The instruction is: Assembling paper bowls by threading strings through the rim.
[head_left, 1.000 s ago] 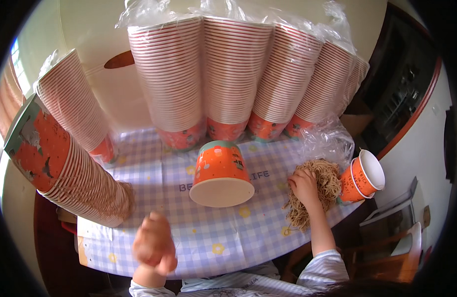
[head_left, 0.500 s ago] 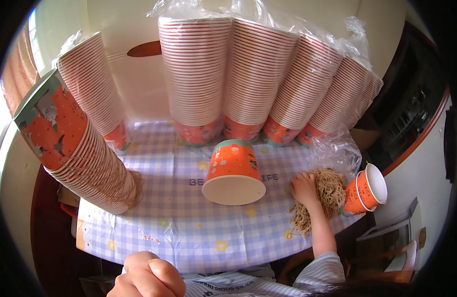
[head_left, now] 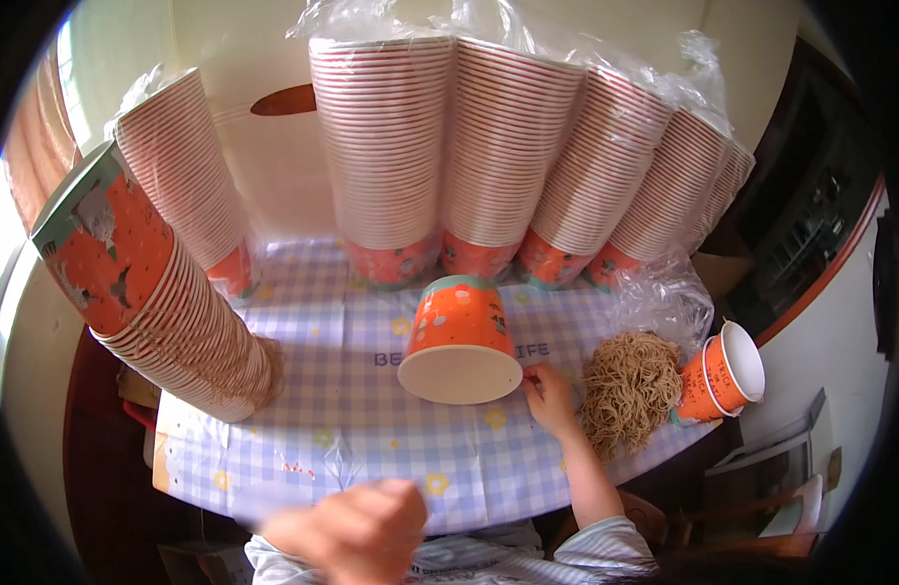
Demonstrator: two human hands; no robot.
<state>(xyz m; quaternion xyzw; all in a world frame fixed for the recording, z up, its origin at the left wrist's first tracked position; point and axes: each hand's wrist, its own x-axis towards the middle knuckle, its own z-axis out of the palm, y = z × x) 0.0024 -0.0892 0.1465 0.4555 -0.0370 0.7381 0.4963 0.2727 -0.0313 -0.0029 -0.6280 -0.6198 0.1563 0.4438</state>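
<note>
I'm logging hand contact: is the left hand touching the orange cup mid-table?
Apart: the head view shows checked tablecloth between the left hand and the orange cup.

Tablecloth (head_left: 371, 439) beneath cups (head_left: 461, 320), perhaps twine (head_left: 630, 390)

Mid-frame, capitals (head_left: 389, 360) cross the checked tablecloth (head_left: 366, 434); at right, lettering (head_left: 699, 388) marks the paper cups (head_left: 726, 375); bottom centre, my shirt (head_left: 513, 552) bears print (head_left: 459, 565).

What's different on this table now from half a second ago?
The right hand has left the tan string pile and moved left to the right edge of the orange cup; whether it grips is unclear. The blurred left hand has shifted right. Cup, string and cup stacks stayed put.
</note>
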